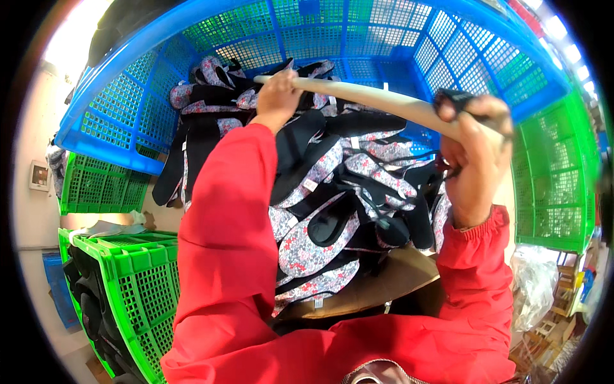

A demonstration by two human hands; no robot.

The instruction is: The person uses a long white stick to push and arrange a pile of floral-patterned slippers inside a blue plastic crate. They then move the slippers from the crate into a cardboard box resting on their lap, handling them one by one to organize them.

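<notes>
Soft-looking floral-and-black slippers (300,259) heap inside and before a blue perforated plastic crate (527,77); a red cloth sleeve (224,237) hides some. Green mesh plastic crates (150,297) flank that crate. The left hand (278,96) clasps a smooth, pale, tapering rod (371,94) across the crate; the blurred right hand (472,150) wraps its thicker end, beside something black (455,100).

Both hands (278,96) (472,142) curled, L further fwd.
</notes>
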